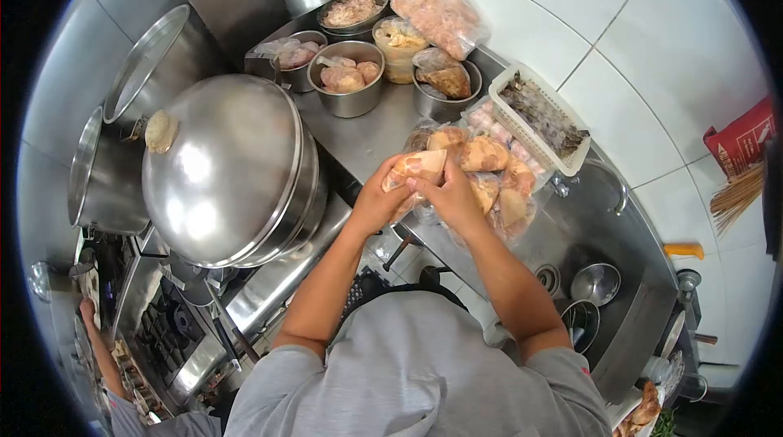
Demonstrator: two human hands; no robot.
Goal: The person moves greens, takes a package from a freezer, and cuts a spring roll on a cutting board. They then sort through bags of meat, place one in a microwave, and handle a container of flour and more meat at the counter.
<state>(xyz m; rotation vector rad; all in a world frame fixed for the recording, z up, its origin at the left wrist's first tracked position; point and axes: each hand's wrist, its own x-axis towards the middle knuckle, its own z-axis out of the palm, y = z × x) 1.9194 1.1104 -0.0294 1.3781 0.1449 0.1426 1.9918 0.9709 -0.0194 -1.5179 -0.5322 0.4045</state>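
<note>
Between my two hands is a clear plastic bag of pinkish-orange meat [420, 166], held above the counter's front edge. My left hand [377, 196] grips its left side with the fingers wrapped around it. On the other side my right hand [450, 196] pinches the bag, thumb toward the middle. Just beyond and to the right lies a pile of similar bagged meat [485, 155], close to my right hand. A white plastic basket of shrimp-like grey pieces [542, 119] rests behind that pile.
Metal pots of meat [347, 102] stand along the back, beside a large bag of pale meat [440, 13]. At left is a big domed steamer [224, 168] near a stove [179, 323]. A sink [530, 253] is at right. Another person's arm [102, 347] shows lower left.
</note>
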